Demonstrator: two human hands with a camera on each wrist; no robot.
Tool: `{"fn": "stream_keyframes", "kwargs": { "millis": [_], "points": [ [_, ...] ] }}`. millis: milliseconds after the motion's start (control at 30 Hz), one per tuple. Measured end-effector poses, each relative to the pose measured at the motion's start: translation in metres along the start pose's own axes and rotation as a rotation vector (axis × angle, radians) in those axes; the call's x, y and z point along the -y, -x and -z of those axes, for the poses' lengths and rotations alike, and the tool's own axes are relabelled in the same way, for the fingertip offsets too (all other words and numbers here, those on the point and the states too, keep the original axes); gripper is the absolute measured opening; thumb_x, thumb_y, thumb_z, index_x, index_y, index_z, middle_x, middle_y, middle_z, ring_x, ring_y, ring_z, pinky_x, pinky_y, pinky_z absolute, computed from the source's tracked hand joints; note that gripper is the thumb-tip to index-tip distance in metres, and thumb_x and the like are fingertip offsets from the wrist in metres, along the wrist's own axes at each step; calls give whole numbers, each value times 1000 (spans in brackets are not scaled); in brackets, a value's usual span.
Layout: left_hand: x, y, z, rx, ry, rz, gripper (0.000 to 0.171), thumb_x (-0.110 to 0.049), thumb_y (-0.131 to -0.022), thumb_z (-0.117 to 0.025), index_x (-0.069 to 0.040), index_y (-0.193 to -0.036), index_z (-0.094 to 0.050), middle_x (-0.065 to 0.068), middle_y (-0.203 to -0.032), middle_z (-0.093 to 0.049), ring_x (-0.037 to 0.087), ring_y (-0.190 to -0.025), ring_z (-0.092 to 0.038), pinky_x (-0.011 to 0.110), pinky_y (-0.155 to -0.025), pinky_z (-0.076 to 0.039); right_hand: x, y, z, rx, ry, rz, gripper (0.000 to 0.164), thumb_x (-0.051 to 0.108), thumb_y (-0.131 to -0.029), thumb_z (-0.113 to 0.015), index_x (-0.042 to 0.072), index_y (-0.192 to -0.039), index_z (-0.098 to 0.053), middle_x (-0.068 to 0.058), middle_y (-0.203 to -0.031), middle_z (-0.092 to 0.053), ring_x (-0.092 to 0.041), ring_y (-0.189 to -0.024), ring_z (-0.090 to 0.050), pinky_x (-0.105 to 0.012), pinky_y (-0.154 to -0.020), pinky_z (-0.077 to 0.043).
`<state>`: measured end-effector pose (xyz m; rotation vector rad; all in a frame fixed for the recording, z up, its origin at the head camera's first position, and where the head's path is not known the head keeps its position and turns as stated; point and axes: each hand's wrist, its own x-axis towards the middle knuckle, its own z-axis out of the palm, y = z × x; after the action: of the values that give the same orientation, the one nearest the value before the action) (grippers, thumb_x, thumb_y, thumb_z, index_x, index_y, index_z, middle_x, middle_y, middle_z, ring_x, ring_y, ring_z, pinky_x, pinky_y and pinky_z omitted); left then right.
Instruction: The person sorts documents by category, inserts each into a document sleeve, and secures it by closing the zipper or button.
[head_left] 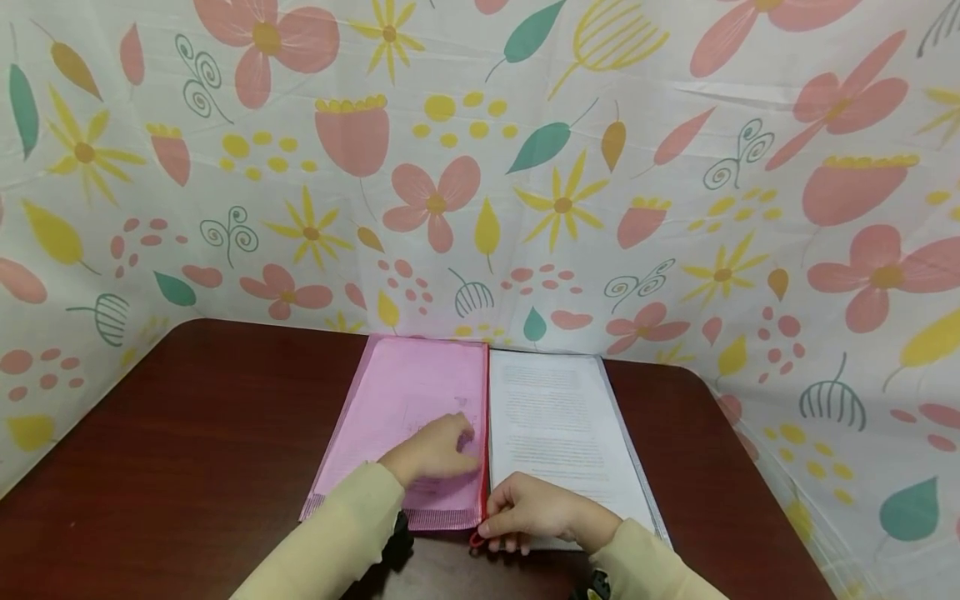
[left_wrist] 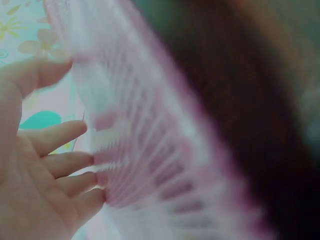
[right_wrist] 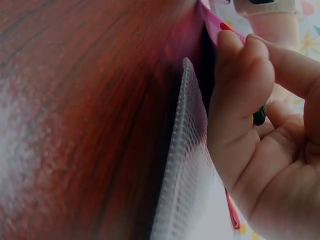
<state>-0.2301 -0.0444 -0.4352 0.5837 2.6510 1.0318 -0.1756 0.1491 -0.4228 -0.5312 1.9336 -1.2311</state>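
A pink zip pouch with mesh edging lies flat on the table, a red zipper along its right side. My left hand rests on this pouch; in the left wrist view its fingers are fairly straight, their tips against the pink mesh. At the near end of the zipper my right hand pinches the red zipper pull between thumb and fingers. To the right lies a clear mesh-edged pouch with a printed white sheet, partly under my right hand.
The dark brown wooden table extends to both sides of the pouches. A white cloth curtain with flowers and leaves hangs behind its far edge and along both sides.
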Motion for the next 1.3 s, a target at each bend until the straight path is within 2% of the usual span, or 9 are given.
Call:
{"fn": "stream_keyframes", "kwargs": {
  "millis": [133,233,400,533,733,900,1033,1133,1300],
  "points": [
    [-3,2,4,81,-30,33,76,-37,-62,-82,-2,-124,-56,21,-147,-37,33,-135,-38,44,-111,-34,0,3,0,-28,-8,-10,20,12,-85,-67,-8,-82,-68,-15,-67,-68,-5,-47,-56,-18,-39,-44],
    [-7,4,8,117,-83,43,86,-42,-56,-85,-5,-127,-54,17,-148,-36,32,-136,-37,44,-111,-33,0,6,-2,-74,1,-10,18,10,-84,-65,-8,-80,-67,-18,-68,-68,-7,-48,-58,-18,-40,-45],
    [-12,6,13,152,-167,40,88,-46,-53,-86,-8,-125,-55,8,-136,-46,24,-122,-49,40,-103,-42,0,7,-8,-172,-33,-9,11,5,-80,-61,-5,-77,-62,-17,-71,-70,-13,-55,-64,-24,-46,-52],
    [-13,5,14,171,-190,39,88,-48,-53,-86,-9,-125,-55,6,-134,-47,22,-120,-50,39,-102,-43,-4,7,-10,-235,-102,1,5,1,-77,-61,-4,-77,-59,-20,-75,-70,-18,-60,-68,-31,-52,-56],
    [-14,5,15,182,-181,73,92,-49,-50,-88,-12,-126,-54,9,-144,-40,29,-129,-45,45,-104,-41,-10,9,-8,-243,-252,16,9,2,-78,-65,-1,-76,-57,-20,-76,-71,-16,-61,-68,-30,-56,-57],
    [-14,5,14,187,-177,68,94,-47,-47,-90,-12,-126,-53,7,-139,-42,28,-124,-48,44,-102,-43,-15,10,-10,-249,-342,-2,12,2,-78,-67,-4,-84,-58,-13,-72,-71,-15,-60,-67,-29,-56,-57],
    [-13,5,12,185,-212,54,96,-48,-46,-90,-12,-127,-52,8,-140,-41,28,-126,-47,44,-102,-43,-18,9,-12,-273,-346,-8,15,0,-78,-67,-7,-89,-59,-9,-69,-70,-15,-59,-67,-30,-56,-57],
    [-14,5,11,180,-235,59,99,-49,-45,-91,-12,-128,-51,9,-143,-39,29,-129,-44,45,-103,-42,-18,7,-14,-288,-325,-4,13,-1,-78,-66,-8,-86,-59,-9,-67,-69,-15,-58,-66,-30,-55,-57],
    [-17,5,10,170,-248,65,100,-49,-44,-91,-13,-128,-51,9,-143,-39,29,-130,-43,44,-103,-43,-18,7,-16,-307,-251,1,12,-2,-78,-66,-10,-86,-60,-12,-69,-69,-15,-58,-66,-32,-55,-57]
  ]
}}
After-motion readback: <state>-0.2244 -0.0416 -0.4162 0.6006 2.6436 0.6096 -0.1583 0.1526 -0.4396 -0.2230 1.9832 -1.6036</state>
